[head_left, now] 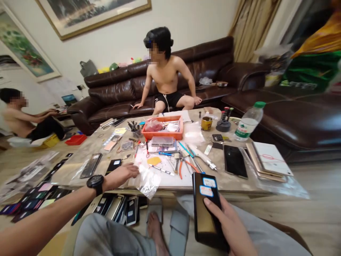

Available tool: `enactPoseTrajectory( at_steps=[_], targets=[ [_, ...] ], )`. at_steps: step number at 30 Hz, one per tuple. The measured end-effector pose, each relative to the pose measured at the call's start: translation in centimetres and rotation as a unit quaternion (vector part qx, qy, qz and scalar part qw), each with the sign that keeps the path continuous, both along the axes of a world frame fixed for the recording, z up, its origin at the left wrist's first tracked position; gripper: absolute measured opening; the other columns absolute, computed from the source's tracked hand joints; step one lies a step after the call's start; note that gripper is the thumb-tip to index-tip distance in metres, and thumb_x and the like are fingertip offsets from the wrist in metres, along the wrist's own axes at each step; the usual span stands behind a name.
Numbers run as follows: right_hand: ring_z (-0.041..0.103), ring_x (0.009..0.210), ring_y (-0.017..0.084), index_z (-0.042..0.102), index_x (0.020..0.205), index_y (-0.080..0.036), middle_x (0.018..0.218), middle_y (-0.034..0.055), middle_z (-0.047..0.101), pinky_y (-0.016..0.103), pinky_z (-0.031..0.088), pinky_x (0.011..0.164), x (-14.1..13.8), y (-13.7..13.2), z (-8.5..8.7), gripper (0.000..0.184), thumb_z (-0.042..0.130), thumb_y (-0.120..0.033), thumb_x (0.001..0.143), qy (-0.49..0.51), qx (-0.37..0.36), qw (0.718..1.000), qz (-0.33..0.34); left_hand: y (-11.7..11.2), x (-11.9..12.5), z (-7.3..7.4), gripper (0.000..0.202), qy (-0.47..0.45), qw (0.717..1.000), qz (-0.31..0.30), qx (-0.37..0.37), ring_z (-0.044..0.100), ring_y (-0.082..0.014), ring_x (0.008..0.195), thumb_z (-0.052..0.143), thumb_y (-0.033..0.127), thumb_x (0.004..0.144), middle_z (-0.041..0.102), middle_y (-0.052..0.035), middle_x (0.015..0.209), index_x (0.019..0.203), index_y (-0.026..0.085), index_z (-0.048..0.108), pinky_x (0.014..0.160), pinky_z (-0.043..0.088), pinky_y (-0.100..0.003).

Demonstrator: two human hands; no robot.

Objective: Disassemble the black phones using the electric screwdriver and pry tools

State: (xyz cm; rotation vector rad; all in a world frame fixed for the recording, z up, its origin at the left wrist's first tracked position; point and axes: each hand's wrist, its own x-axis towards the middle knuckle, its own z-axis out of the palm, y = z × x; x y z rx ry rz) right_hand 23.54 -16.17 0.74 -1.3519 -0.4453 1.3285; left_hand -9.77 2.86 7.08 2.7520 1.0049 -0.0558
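Gripped in the right hand (231, 227), low and right of centre: a phone (206, 209), stickers on its back, held clear of the table (229, 184), just short of the near edge. At lower centre, the left hand (122, 175), loosely open and palm down at that same edge, fingertips on a clear bag (147, 182). Beyond, a crowd of tools (183, 165) and a tray (163, 133). Bare room only along the near right edge, in front of a second phone (234, 161).
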Motion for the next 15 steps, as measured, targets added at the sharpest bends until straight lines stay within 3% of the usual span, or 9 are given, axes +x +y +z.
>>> enactPoseTrajectory(
  at_steps=[2,5,8,10,12,15],
  targets=[
    [0.059,0.127,0.036,0.062,0.135,-0.023,0.126,0.0078,0.072,0.048,0.044,0.110,-0.8,0.2,0.2,0.077,0.081,-0.057,0.069,0.006,0.011,1.000,0.021,-0.2,-1.1,-1.0,0.033,0.019,1.000,0.008,-0.004,0.060,-0.0183,0.121,0.049,0.004,0.087,0.073,-0.0032,0.120,0.097,0.024,0.073,0.115,0.035,-0.036],
    [0.058,0.129,0.036,0.063,0.132,-0.023,0.127,0.0077,0.072,0.049,0.046,0.108,-1.8,0.1,-0.2,0.069,0.080,-0.053,0.072,0.010,0.022,0.999,0.045,-2.1,0.1,-2.6,0.041,0.031,0.998,0.049,0.026,0.052,-0.0241,0.131,0.046,0.000,0.085,0.064,-0.0118,0.134,0.116,0.019,0.067,0.117,0.031,-0.046],
    [0.061,0.125,0.034,0.063,0.132,-0.024,0.125,0.0066,0.073,0.045,0.051,0.101,-2.6,-0.1,-0.7,0.067,0.080,-0.052,0.073,0.006,0.029,0.998,0.054,-5.9,3.4,-4.8,0.030,0.030,0.992,0.101,0.065,0.055,-0.0286,0.117,0.051,0.018,0.093,0.062,-0.0154,0.126,0.122,0.016,0.059,0.103,0.044,-0.045],
    [0.065,0.118,0.033,0.062,0.132,-0.024,0.122,0.0063,0.074,0.043,0.053,0.097,-2.9,-0.1,-0.8,0.067,0.080,-0.052,0.073,0.003,0.026,0.998,0.063,-8.2,5.5,-6.4,0.032,0.030,0.987,0.132,0.083,0.054,-0.0315,0.110,0.058,0.031,0.092,0.060,-0.0157,0.120,0.121,0.015,0.056,0.094,0.047,-0.045],
    [0.067,0.114,0.032,0.064,0.129,-0.023,0.121,0.0067,0.075,0.043,0.052,0.098,-3.1,-0.1,-0.8,0.064,0.079,-0.052,0.073,-0.006,0.021,0.997,0.074,-9.4,6.8,-7.9,0.027,0.030,0.983,0.158,0.090,0.054,-0.0311,0.106,0.056,0.023,0.092,0.059,-0.0155,0.115,0.117,0.014,0.056,0.090,0.048,-0.045],
    [0.066,0.114,0.032,0.069,0.123,-0.022,0.122,0.0077,0.074,0.043,0.048,0.101,-3.3,-0.2,-0.6,0.059,0.080,-0.051,0.073,-0.026,0.027,0.996,0.086,-9.5,6.7,-9.0,0.029,0.026,0.978,0.186,0.087,0.054,-0.0268,0.101,0.044,0.002,0.089,0.059,-0.0144,0.112,0.111,0.014,0.057,0.088,0.048,-0.041]
  ],
)
